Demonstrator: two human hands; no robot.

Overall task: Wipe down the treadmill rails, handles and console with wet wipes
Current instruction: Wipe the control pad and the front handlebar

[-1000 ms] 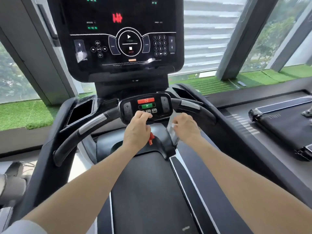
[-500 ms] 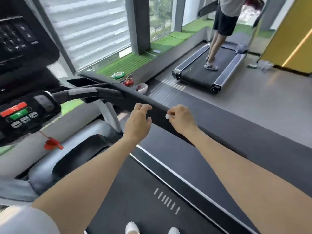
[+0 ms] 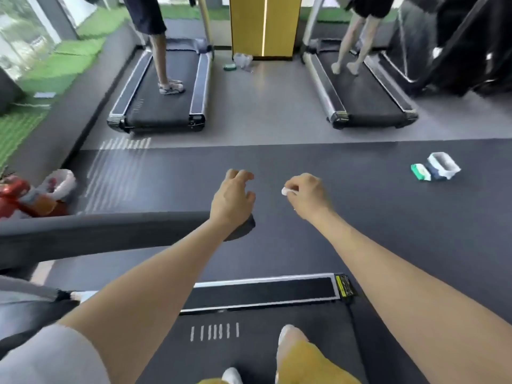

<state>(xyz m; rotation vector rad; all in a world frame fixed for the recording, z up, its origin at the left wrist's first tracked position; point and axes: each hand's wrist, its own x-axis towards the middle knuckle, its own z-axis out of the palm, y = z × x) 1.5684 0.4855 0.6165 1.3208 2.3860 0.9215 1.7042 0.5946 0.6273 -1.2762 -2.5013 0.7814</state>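
1. Wet wipe [image 3: 286, 191]: a small white wad, pinched at the fingertips of my right hand [image 3: 307, 196], held in the air above the dark floor mat [image 3: 388, 217], just beyond the end of the handrail.
2. Right hand: fingers curled in, clenched on the wipe; forearm stretched forward.
3. Left hand [image 3: 232, 199]: fingers loosely bent, grasping nothing; wrist over the rounded end of the handrail [image 3: 110, 231]; I cannot tell whether it touches.
4. Handrail: dark grey bar, running from the left edge to its tip under my left wrist.
5. Side rail [image 3: 263, 293]: black strip with silver edging, below my forearms, beside the belt [image 3: 263, 342].
6. Green wipes pack [image 3: 421, 172]: on the mat to the right, touching a white-lined bin [image 3: 443, 164].
7. Two other treadmills, far side: left one [image 3: 163, 87] and right one [image 3: 360, 90], a person standing on each.
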